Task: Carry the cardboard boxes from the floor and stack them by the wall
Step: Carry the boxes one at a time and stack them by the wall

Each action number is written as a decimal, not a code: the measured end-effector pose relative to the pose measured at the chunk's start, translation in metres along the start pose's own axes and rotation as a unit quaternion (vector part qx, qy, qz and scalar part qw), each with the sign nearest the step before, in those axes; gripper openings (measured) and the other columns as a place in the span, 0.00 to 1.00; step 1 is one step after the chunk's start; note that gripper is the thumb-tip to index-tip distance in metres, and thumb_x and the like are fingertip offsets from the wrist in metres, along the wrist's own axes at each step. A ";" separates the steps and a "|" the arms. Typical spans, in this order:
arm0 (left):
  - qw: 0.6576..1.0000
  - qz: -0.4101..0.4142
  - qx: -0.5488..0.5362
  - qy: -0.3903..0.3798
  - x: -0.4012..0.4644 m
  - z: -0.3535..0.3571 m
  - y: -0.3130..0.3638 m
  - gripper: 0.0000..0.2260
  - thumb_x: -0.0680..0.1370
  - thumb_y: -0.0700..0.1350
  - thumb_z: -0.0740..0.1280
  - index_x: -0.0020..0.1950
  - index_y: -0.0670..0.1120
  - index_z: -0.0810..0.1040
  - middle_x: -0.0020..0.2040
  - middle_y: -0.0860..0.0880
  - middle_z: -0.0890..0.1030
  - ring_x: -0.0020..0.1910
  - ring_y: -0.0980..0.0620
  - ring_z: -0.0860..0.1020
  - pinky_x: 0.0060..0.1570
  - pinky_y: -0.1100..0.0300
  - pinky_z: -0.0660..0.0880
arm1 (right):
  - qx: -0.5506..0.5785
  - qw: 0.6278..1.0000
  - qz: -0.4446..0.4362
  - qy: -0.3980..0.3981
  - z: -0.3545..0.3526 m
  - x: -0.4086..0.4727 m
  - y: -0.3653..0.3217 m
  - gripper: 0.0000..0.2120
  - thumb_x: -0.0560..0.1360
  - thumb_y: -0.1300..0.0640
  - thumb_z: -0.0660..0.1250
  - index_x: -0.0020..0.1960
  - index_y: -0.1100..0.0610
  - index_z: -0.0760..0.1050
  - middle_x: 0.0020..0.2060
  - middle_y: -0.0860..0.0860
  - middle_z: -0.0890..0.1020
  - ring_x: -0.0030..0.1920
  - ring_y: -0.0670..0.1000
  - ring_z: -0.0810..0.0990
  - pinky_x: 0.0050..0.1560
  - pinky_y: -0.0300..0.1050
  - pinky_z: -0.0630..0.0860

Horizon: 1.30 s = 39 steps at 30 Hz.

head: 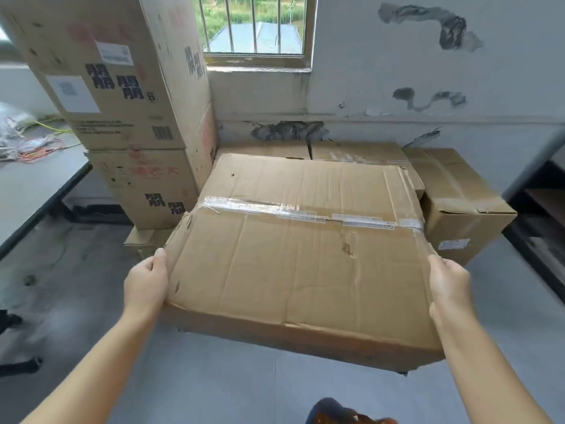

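A large flat cardboard box (299, 258), taped across its top, hangs above the floor between my hands. My left hand (146, 283) grips its left edge with the thumb on top. My right hand (449, 286) grips the right edge the same way; the fingers of both go under the box, out of sight. Its far end sits over a low box (357, 153) by the wall (397, 87). To the left stands a stack: a tall printed box (116, 81) on a second printed box (146, 185).
Another brown box (458, 197) lies right of the carried one, against the wall. A grey table (27, 191) with coloured cables stands at left, dark shelving (538, 215) at right. A barred window (256, 26) is above. My shoe (339, 413) shows at the bottom.
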State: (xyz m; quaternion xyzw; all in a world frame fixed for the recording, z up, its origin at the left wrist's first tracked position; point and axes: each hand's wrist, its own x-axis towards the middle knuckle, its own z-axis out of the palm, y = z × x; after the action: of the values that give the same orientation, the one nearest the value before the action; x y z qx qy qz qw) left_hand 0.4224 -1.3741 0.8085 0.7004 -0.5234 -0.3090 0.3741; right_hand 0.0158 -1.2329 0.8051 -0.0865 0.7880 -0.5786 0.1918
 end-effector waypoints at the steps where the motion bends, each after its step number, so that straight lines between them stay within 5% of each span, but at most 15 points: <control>1: 1.000 -0.004 0.008 -0.020 0.022 0.007 0.008 0.17 0.81 0.51 0.55 0.37 0.41 0.68 0.36 0.44 0.69 0.36 0.47 0.65 0.35 0.54 0.60 | 0.005 1.000 -0.006 0.001 0.017 0.015 -0.011 0.13 0.75 0.59 0.59 0.33 0.61 0.62 0.30 0.52 0.64 0.32 0.52 0.62 0.33 0.44 0.56; 6: 0.995 -0.010 0.070 -0.069 0.132 0.044 0.055 0.17 0.81 0.50 0.56 0.42 0.40 0.75 0.41 0.40 0.76 0.40 0.43 0.72 0.40 0.53 0.69 | 0.012 0.999 -0.044 -0.002 0.111 0.091 -0.067 0.03 0.73 0.58 0.60 0.42 0.58 0.71 0.29 0.52 0.64 0.34 0.52 0.63 0.35 0.46 0.58; 11: 0.991 -0.037 0.104 -0.078 0.244 0.095 0.101 0.16 0.80 0.49 0.56 0.42 0.38 0.75 0.37 0.41 0.76 0.34 0.43 0.73 0.33 0.56 0.67 | 0.001 0.997 -0.075 -0.023 0.224 0.180 -0.121 0.08 0.73 0.59 0.58 0.37 0.60 0.70 0.29 0.50 0.67 0.36 0.53 0.67 0.35 0.45 0.61; 15: 0.990 -0.049 0.114 -0.062 0.327 0.148 0.130 0.15 0.80 0.46 0.59 0.55 0.35 0.77 0.52 0.35 0.80 0.51 0.36 0.78 0.50 0.49 0.74 | -0.036 0.994 -0.100 -0.033 0.316 0.260 -0.162 0.11 0.73 0.58 0.59 0.38 0.63 0.74 0.32 0.54 0.71 0.37 0.54 0.69 0.34 0.48 0.62; 25: 0.996 -0.068 0.051 -0.010 0.467 0.226 0.176 0.17 0.76 0.48 0.61 0.56 0.38 0.77 0.55 0.39 0.79 0.54 0.39 0.76 0.51 0.48 0.73 | -0.048 0.986 -0.121 -0.107 0.472 0.383 -0.202 0.07 0.75 0.59 0.59 0.44 0.60 0.74 0.39 0.55 0.76 0.41 0.54 0.72 0.41 0.47 0.66; 28: 0.994 -0.095 0.055 -0.027 0.488 0.238 0.167 0.24 0.78 0.46 0.60 0.74 0.42 0.65 0.72 0.42 0.68 0.69 0.42 0.67 0.66 0.49 0.67 | -0.098 0.975 -0.117 -0.162 0.499 0.389 -0.185 0.10 0.78 0.59 0.60 0.51 0.65 0.75 0.46 0.59 0.78 0.47 0.58 0.76 0.45 0.47 0.68; 32: 0.979 -0.119 0.061 -0.151 0.483 0.254 0.131 0.26 0.81 0.44 0.58 0.78 0.48 0.55 0.77 0.48 0.58 0.75 0.47 0.59 0.71 0.53 0.58 | -0.200 0.916 -0.057 -0.343 0.502 0.387 -0.143 0.24 0.80 0.62 0.58 0.76 0.54 0.61 0.68 0.54 0.72 0.67 0.57 0.71 0.59 0.42 0.70; 35: 0.974 -0.133 0.082 -0.167 0.468 0.270 0.107 0.27 0.82 0.46 0.58 0.79 0.49 0.50 0.79 0.51 0.48 0.77 0.50 0.51 0.73 0.53 0.53 | -0.218 0.894 -0.003 -0.392 0.495 0.388 -0.126 0.32 0.82 0.56 0.57 0.78 0.42 0.44 0.76 0.49 0.61 0.71 0.58 0.67 0.68 0.56 0.68; 37: 0.975 -0.190 0.033 -0.113 0.466 0.277 0.103 0.29 0.82 0.46 0.58 0.79 0.50 0.47 0.79 0.50 0.46 0.77 0.47 0.52 0.73 0.48 0.55 | -0.239 0.888 0.055 -0.389 0.491 0.390 -0.123 0.31 0.82 0.49 0.57 0.78 0.41 0.44 0.76 0.49 0.62 0.70 0.60 0.68 0.66 0.62 0.69; 39: 0.951 -0.283 -0.096 -0.078 0.471 0.282 0.106 0.32 0.82 0.44 0.59 0.79 0.52 0.41 0.79 0.48 0.50 0.75 0.41 0.59 0.70 0.41 0.60 | -0.229 0.878 0.159 -0.388 0.489 0.389 -0.121 0.26 0.80 0.42 0.56 0.76 0.45 0.54 0.70 0.52 0.68 0.65 0.62 0.72 0.57 0.68 0.74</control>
State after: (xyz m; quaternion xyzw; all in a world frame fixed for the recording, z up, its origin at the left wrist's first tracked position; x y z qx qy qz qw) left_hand 0.2601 -1.9033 0.7295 0.7541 -0.2994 -0.5047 0.2949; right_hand -0.1521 -1.8394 0.7152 -0.2194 0.7640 -0.2637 0.5464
